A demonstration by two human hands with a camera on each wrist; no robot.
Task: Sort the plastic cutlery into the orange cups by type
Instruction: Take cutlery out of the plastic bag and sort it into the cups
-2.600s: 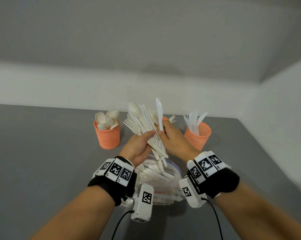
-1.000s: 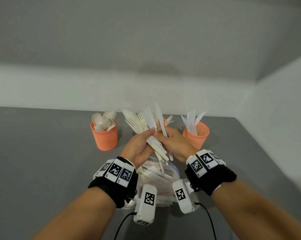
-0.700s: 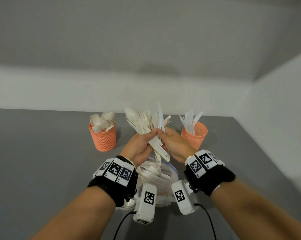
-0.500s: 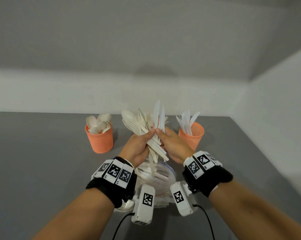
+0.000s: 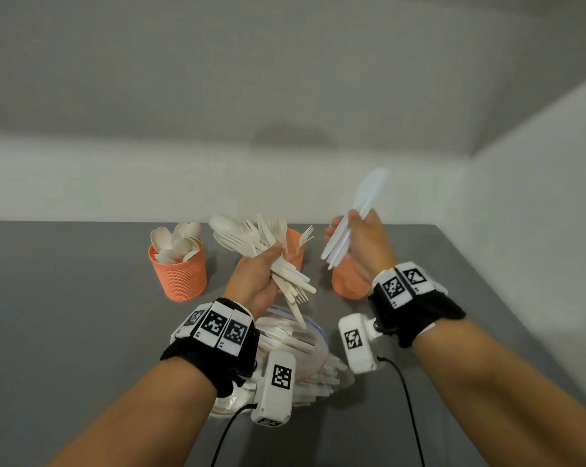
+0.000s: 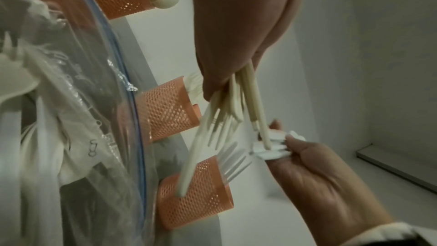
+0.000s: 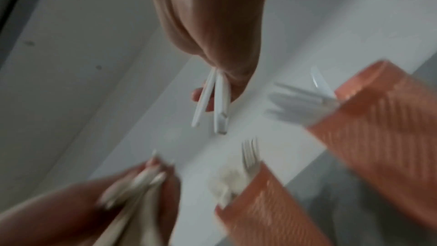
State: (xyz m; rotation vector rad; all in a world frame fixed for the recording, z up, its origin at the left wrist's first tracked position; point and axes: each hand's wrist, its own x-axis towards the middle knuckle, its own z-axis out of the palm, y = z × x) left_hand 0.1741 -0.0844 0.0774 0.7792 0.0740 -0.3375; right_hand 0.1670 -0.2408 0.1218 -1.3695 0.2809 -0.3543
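My left hand grips a mixed bundle of cream cutlery, forks and spoons fanned upward, above the table. My right hand holds a few white knives upright, raised over the right orange cup. That cup holds white knives. The left orange cup is filled with spoons. The middle orange cup, with forks in it, stands partly hidden behind my left hand. In the left wrist view the bundle's handles stick out below my fingers. The right wrist view is blurred.
A clear zip bag with more cutlery lies on the grey table right under my wrists. White walls close off the table at the back and on the right.
My right hand has pulled the white knives out of the bundle and swung right and up, over the right cup. The left hand keeps the remaining bundle in place.
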